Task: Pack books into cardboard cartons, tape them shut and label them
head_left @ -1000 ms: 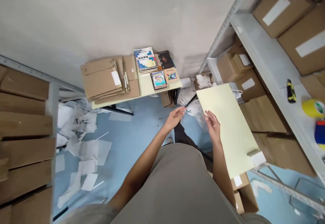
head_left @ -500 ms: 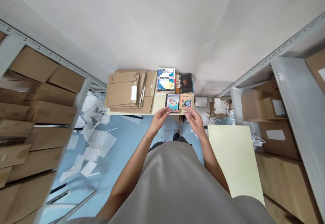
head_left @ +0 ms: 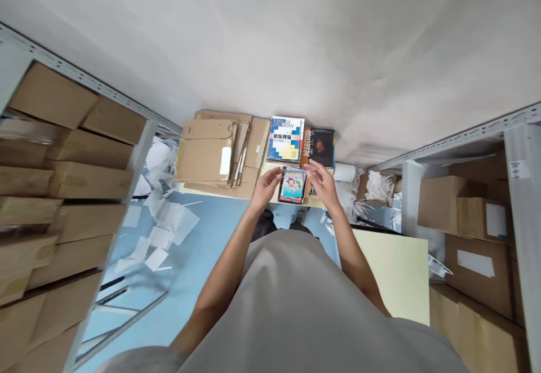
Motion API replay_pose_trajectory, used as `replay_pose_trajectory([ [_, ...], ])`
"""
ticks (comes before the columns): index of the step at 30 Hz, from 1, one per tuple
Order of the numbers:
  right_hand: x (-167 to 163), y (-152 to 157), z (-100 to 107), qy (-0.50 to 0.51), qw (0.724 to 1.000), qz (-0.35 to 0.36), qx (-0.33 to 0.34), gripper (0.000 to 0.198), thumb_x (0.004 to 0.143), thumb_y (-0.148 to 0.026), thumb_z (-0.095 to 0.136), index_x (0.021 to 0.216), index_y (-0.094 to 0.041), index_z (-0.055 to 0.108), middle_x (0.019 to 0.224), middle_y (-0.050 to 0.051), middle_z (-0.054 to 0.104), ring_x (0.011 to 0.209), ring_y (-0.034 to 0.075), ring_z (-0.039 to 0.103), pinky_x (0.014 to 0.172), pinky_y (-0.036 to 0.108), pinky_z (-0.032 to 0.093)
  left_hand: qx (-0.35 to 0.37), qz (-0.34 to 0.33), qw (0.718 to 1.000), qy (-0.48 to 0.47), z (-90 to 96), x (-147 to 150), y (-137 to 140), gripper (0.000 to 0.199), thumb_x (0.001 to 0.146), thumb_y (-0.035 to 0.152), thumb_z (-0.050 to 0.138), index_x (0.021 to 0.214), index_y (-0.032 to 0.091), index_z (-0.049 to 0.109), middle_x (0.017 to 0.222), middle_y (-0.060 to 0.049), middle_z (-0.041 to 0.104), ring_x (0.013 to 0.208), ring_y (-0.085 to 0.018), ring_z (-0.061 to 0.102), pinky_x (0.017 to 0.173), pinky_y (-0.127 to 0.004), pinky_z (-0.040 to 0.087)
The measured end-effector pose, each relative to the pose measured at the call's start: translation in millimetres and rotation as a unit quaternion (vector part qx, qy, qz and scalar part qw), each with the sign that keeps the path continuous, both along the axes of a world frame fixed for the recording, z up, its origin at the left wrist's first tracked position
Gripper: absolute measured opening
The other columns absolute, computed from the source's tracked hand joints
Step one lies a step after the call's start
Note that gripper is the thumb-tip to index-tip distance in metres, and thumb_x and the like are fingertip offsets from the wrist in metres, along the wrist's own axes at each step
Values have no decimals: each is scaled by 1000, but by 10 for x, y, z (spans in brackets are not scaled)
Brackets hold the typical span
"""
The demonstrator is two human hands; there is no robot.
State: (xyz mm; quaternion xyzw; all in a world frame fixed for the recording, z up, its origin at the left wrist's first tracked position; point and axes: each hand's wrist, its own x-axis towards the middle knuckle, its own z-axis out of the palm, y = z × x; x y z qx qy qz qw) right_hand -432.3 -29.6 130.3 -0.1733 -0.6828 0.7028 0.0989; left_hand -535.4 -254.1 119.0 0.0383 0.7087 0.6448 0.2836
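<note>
My left hand (head_left: 267, 187) is at the left side of a small stack of books with a blue and pink cover (head_left: 293, 186). Its fingers are apart from the thumb, and I cannot tell whether they touch the stack. Over a second small book with an orange cover (head_left: 313, 189) is my right hand (head_left: 322, 182), fingers spread and curved, hiding most of that book. Behind them lie a stack with a white, blue and yellow top book (head_left: 285, 139) and a stack with a dark-covered book (head_left: 322, 146). Neither hand holds anything.
Flattened cardboard boxes (head_left: 207, 153) lie on the table's left. Shelves of cartons (head_left: 91, 184) flank both sides. Papers (head_left: 163, 238) litter the blue floor at left. A white roll (head_left: 344, 172) and a box of shredded paper (head_left: 379, 186) are to the right, beyond a pale yellow board (head_left: 393, 271).
The view has shifted and turned a little. My right hand has moved forward over the orange book, covering most of it, and my left hand has come up beside the blue-and-pink stack.
</note>
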Motion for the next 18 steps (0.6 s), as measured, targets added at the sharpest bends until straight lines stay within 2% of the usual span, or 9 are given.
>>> replay_pose_trajectory([
  [5,-442,-63,-350,-63,997,-27,35,87,93,-91,77,151,-25,76,151,20,81,142,37,78,129,58,60,-99,24,995,-9,-271,-646,-106,44,97,36,82,137,16,81,155,-22,79,148,-38,74,133,-57,54],
  [9,-814,-83,-525,-133,984,-75,93,83,94,-89,75,141,-21,80,149,22,82,142,37,78,128,57,59,-159,-11,987,-16,-457,-1104,-220,46,99,25,74,143,11,77,158,-25,76,146,-38,75,132,-56,54],
  [12,-1050,-204,-577,-180,977,-81,85,70,98,-77,77,138,-20,81,144,20,84,135,36,80,124,53,62,-214,-43,975,33,-571,-1400,-337,48,100,22,70,147,12,76,158,-23,76,150,-39,71,134,-56,53],
  [15,-1277,-563,-679,-212,976,-34,20,57,99,-64,77,136,-21,80,131,15,87,116,31,85,113,49,67,-277,-41,956,91,-668,-1693,-612,51,101,21,66,150,12,73,158,-23,75,157,-40,66,138,-57,48],
  [18,-1528,-1137,-896,-223,974,31,-9,41,98,-53,77,124,-21,81,119,11,87,108,27,84,108,46,66,-327,-17,938,113,-766,-2016,-1163,53,102,19,64,153,9,68,163,-27,69,164,-41,57,144,-56,39],
])
